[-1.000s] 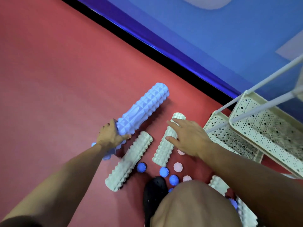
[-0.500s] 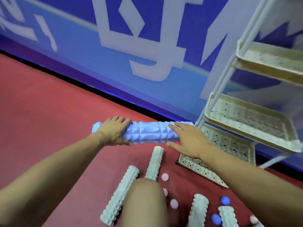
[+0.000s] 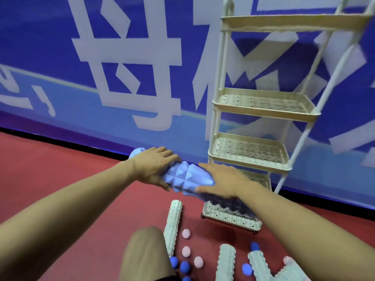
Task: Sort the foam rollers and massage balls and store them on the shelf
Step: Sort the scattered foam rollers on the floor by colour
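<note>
Head view — blue foam roller [image 3: 187,176] gripped between left hand [image 3: 154,166] and right hand [image 3: 225,182].

I count: blue roller [image 3: 187,177] ×1; white rollers [image 3: 173,224] ×4; pink balls [image 3: 186,233] ×4; blue balls [image 3: 185,267] ×5; shelf [image 3: 263,112] ×1, four tiers.

Roller: my left hand [image 3: 155,166] and right hand [image 3: 225,183] hold the blue foam roller [image 3: 187,177] aloft.
Shelf: cream rack [image 3: 261,110] stands just beyond.
</note>
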